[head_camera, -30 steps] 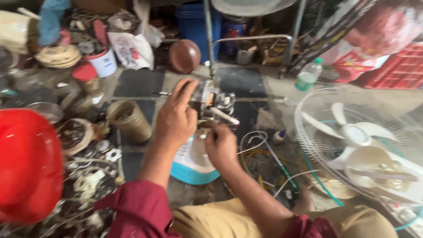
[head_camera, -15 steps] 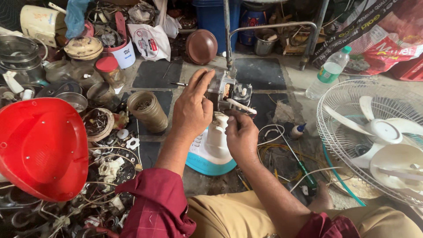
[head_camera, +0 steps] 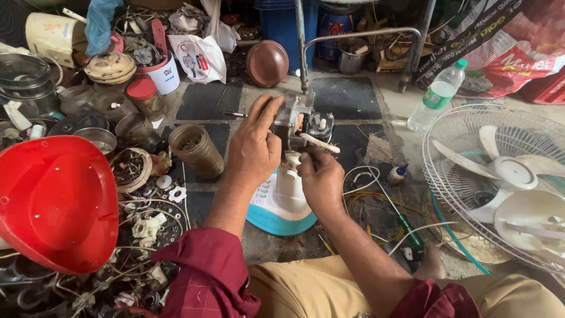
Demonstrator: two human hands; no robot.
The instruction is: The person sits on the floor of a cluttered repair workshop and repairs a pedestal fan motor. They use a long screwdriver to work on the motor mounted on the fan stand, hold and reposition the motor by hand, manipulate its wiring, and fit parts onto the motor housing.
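Gripping the fan motor (head_camera: 297, 125) from its left side, the left hand (head_camera: 254, 147) lies flat against the metal housing, fingers held together and stretched up along it, thumb tucked toward the motor body. The right hand (head_camera: 321, 176) sits just below and to the right of the motor, fingers curled into a loose fist that pinches a thin white stick-like piece (head_camera: 321, 143), which slants out to the right from the motor; whether it is a tool or a part of the motor cannot be told. The motor stands on top of a white and teal fan base (head_camera: 279, 203), which rests on the floor directly below it, between the person's forearms.

Left of the motor stands a brown cylindrical jar (head_camera: 196, 151) holding small dark parts, and farther left lies a big red plastic fan cover (head_camera: 56, 209) among a litter of wires and metal scraps. Behind the motor rises a grey metal tube stand (head_camera: 353, 34), with a round brown dome-shaped cap (head_camera: 267, 63) just to its left. Right of the motor, well apart, lies a white fan guard with blades (head_camera: 506, 176); a clear plastic bottle with a green cap (head_camera: 438, 95) stands behind that guard. A green-handled screwdriver (head_camera: 406, 227) lies on the floor to the lower right of the motor, near loose white cable (head_camera: 359, 176).
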